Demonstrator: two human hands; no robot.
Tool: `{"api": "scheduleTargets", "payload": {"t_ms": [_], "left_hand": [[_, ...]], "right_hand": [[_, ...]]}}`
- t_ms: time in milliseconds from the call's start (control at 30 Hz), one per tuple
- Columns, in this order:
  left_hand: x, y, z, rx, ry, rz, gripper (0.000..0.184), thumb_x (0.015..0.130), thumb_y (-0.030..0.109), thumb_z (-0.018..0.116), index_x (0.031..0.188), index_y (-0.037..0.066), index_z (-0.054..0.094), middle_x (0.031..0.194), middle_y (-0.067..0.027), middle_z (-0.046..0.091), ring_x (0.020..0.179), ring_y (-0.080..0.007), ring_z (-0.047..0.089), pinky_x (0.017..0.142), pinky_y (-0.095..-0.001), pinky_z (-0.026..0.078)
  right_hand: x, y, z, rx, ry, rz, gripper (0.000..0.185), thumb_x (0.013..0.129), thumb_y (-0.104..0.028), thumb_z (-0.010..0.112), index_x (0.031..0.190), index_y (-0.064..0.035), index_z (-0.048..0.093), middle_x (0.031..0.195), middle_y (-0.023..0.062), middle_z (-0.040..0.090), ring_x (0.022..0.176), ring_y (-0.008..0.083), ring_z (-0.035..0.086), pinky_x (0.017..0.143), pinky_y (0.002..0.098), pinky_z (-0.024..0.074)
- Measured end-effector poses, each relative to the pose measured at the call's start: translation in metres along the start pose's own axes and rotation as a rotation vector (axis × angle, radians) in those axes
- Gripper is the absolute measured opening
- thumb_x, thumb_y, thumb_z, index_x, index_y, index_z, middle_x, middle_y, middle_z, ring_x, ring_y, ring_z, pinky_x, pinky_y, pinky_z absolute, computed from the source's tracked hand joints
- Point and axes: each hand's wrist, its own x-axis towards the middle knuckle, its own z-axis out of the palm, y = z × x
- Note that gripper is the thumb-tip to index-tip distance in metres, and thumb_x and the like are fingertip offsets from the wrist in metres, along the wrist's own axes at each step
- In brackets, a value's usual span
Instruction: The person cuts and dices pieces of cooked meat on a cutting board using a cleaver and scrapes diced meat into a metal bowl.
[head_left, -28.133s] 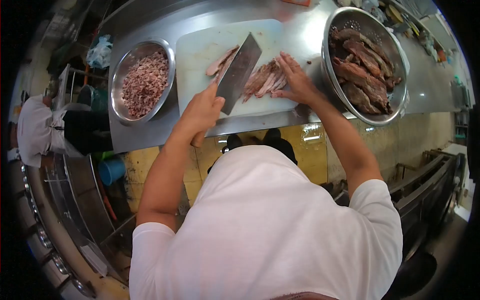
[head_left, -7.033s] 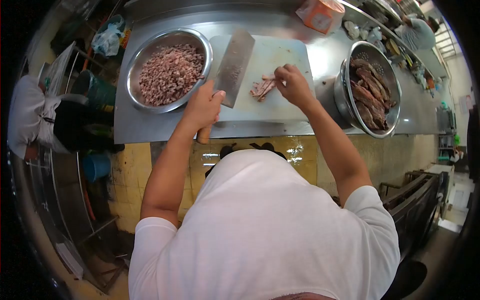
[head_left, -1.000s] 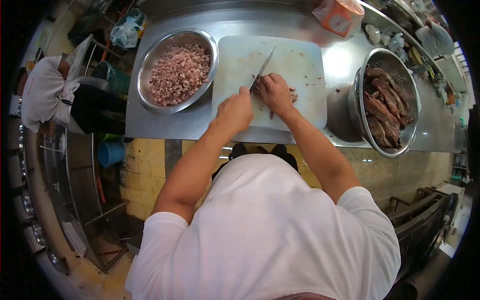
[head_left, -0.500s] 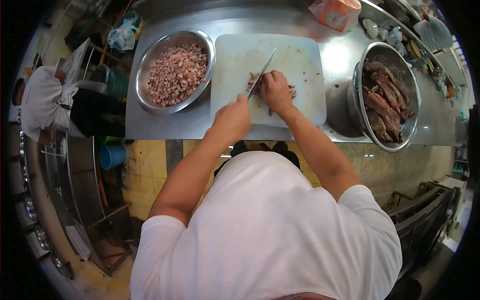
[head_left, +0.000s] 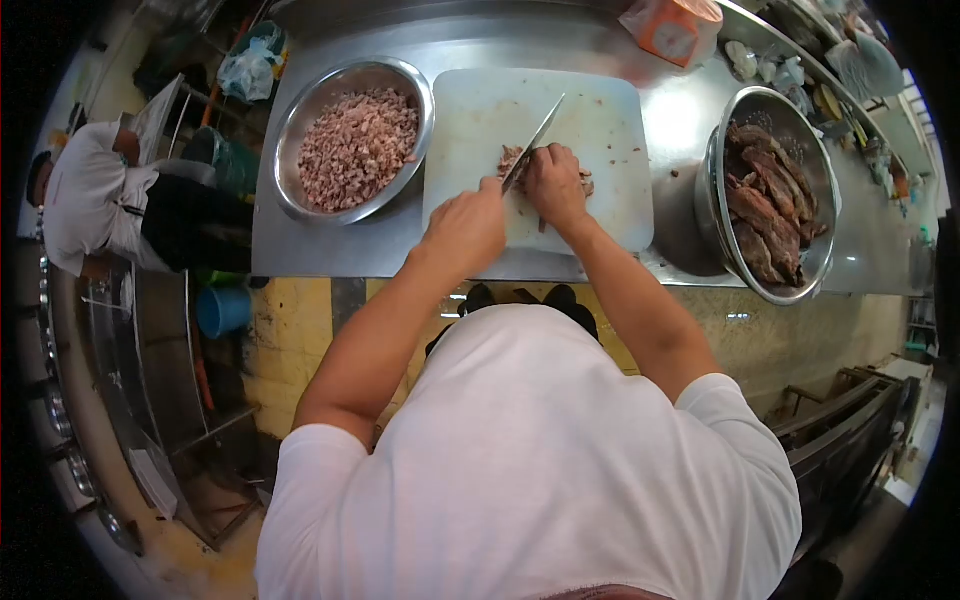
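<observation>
White board [head_left: 475, 115], cleaver [head_left: 536, 142] edge-down (earlier flat)

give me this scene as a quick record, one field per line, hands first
left hand: grips knife, blade beside right hand
right hand: fingers curled, holding down meat pieces
cutting board: under the meat pieces
steel bowl: left of board, holds chopped meat
colander: right of board, holds large meat strips
co-worker: far left, white top
</observation>
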Motion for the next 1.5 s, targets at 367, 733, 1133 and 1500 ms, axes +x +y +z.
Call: {"api": "scheduleTargets", "payload": {"t_ms": [367, 733, 1133, 1500], "left_hand": [[-0.003, 0.007, 0.001, -0.013, -0.078, -0.033, 0.020, 0.091, 0.001, 0.050, 0.110, -0.007, 0.050, 0.099, -0.0363, 0.069, 0.100, -0.0519, 0.069, 0.090, -0.0577, 0.053], [0.022, -0.003, 0.028, -0.003, -0.001, -0.017, 0.023, 0.090, -0.001, 0.051, 0.111, -0.007, 0.053, 0.101, -0.0359, 0.070, 0.099, -0.0520, 0.069, 0.090, -0.0570, 0.053], [0.012, 0.002, 0.024, 0.053, -0.062, -0.006, 0.026, 0.092, 0.002, 0.052, 0.116, -0.007, 0.051, 0.102, -0.0345, 0.071, 0.100, -0.0513, 0.070, 0.091, -0.0582, 0.053], [0.028, 0.001, 0.019, 0.048, -0.047, 0.022, 0.025, 0.092, 0.002, 0.052, 0.115, -0.007, 0.051, 0.103, -0.0353, 0.070, 0.102, -0.0516, 0.069, 0.093, -0.0582, 0.053]], "right_hand": [[-0.005, 0.003, 0.001, -0.016, 0.029, 0.022, 0.019, 0.082, -0.008, 0.066, 0.100, -0.0021, 0.062, 0.097, 0.0171, 0.059, 0.095, 0.0380, 0.057, 0.085, 0.0487, 0.0473], [-0.002, 0.003, 0.000, -0.011, 0.010, 0.030, 0.018, 0.082, -0.007, 0.066, 0.099, -0.0032, 0.064, 0.097, 0.0175, 0.061, 0.095, 0.0377, 0.059, 0.084, 0.0485, 0.0497], [-0.006, 0.004, -0.018, 0.013, 0.050, 0.014, 0.012, 0.084, -0.005, 0.068, 0.096, -0.0073, 0.064, 0.092, 0.0137, 0.060, 0.090, 0.0370, 0.060, 0.080, 0.0474, 0.0505], [-0.010, 0.006, -0.017, 0.034, 0.063, 0.023, 0.016, 0.083, -0.005, 0.067, 0.098, -0.0056, 0.064, 0.094, 0.0145, 0.061, 0.092, 0.0367, 0.060, 0.083, 0.0468, 0.0511]]}}
